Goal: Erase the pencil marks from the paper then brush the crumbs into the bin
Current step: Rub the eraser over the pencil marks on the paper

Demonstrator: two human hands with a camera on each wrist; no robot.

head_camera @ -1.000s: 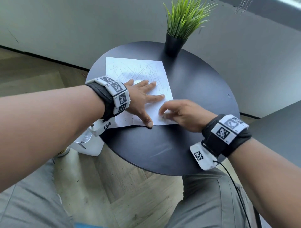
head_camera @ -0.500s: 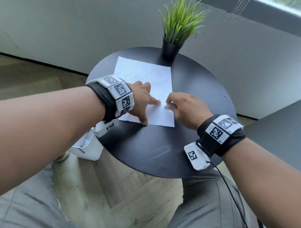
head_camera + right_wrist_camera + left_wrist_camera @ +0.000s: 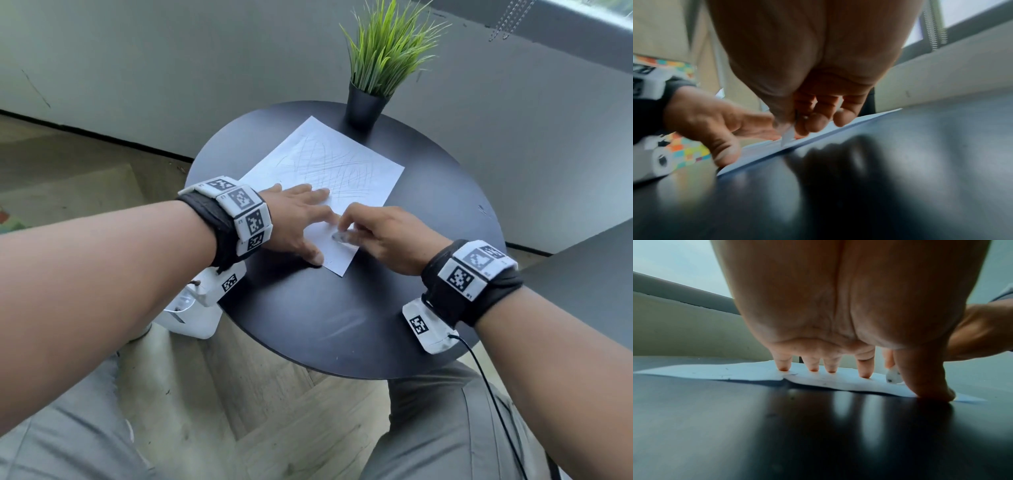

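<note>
A white sheet of paper (image 3: 329, 164) with grey pencil scribbles lies on the round black table (image 3: 342, 325). My left hand (image 3: 301, 219) lies flat on the sheet's near left part, fingers spread and pressing it down; its fingertips (image 3: 865, 375) touch the paper (image 3: 735, 372). My right hand (image 3: 380, 233) pinches a small white eraser (image 3: 342, 237) against the sheet's near corner, just right of the left hand. The eraser (image 3: 892, 375) shows beside the left thumb, and as a white wedge (image 3: 788, 134) under the right hand's curled fingers. The paper (image 3: 760, 149) runs to the table edge.
A potted green grass plant (image 3: 368, 102) stands at the table's far edge, just behind the sheet. A white bin (image 3: 188, 315) sits on the wooden floor under the table's left edge, partly hidden by my left wrist. A grey surface (image 3: 589, 274) lies to the right.
The sheet has turned clockwise on the table. My right hand has slid left to meet the left hand, and the eraser now shows under its fingers. The left hand stays pressed on the paper.
</note>
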